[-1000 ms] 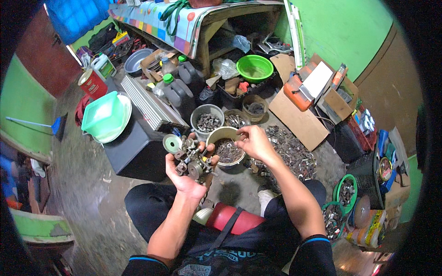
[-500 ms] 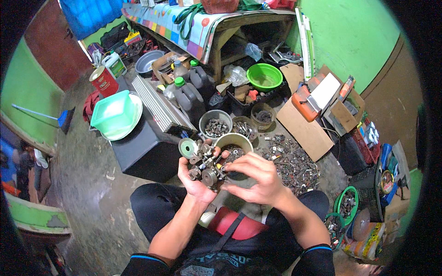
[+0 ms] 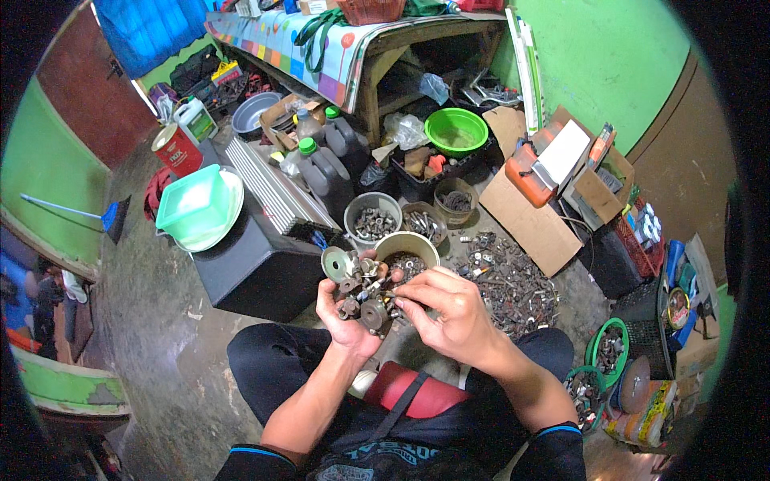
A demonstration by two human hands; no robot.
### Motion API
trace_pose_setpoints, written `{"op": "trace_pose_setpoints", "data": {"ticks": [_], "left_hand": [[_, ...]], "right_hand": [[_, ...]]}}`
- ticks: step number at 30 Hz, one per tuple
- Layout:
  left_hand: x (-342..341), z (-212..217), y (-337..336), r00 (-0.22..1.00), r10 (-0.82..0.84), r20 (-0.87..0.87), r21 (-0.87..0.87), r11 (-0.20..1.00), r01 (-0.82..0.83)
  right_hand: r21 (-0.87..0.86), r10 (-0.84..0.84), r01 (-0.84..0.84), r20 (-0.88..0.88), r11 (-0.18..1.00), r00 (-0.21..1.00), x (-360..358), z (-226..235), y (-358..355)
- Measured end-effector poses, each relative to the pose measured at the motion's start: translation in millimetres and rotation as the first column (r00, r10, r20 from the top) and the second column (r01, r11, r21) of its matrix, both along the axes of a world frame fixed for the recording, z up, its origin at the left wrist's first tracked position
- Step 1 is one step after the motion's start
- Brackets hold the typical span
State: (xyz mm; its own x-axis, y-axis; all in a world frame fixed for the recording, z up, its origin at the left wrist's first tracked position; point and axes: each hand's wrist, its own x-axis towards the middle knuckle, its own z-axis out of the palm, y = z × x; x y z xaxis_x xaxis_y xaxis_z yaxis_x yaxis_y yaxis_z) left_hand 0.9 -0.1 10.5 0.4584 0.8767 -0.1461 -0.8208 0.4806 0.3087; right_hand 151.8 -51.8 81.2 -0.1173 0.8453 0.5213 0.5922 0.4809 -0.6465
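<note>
My left hand is cupped palm up around a heap of metal hardware, with bolts, nuts and round flanged pieces among it. A wide greenish-grey washer-like disc stands out at the heap's upper left. My right hand reaches in from the right, its thumb and forefinger pinched together at the heap's edge. Whatever lies between those fingertips is too small to make out. Just beyond both hands stands a cream bucket with small metal parts inside. To its right, a loose pile of bolts and fittings covers the floor.
Past the bucket are a grey tub of nuts, a small container of bolts and a bright green basin. A black box sits left, cardboard right. Green baskets of hardware stand by my right knee.
My right thumb and forefinger have closed into a pinch and drawn together at the heap. The left hand has shifted slightly, and the disc now shows higher and further right.
</note>
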Motion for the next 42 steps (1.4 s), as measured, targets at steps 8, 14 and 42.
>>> {"op": "trace_pose_setpoints", "data": {"ticks": [8,14,42], "left_hand": [[-5.9,-8.2,3.9,0.996,0.001,0.086,-0.055,0.998,0.004],[-0.8,0.0,6.0,0.981,-0.033,0.19,-0.032,0.999,0.04],[0.9,-4.9,0.2,0.997,0.018,-0.076,-0.138,0.99,-0.028]], "right_hand": [[0.04,-0.146,0.147,-0.036,0.988,0.989,26.9,14.4,14.4],[-0.335,-0.13,0.218,0.267,0.917,0.955,63.6,-53.1,42.2],[-0.01,0.029,-0.028,0.048,1.0,0.998,-0.9,-9.2,3.3]]}}
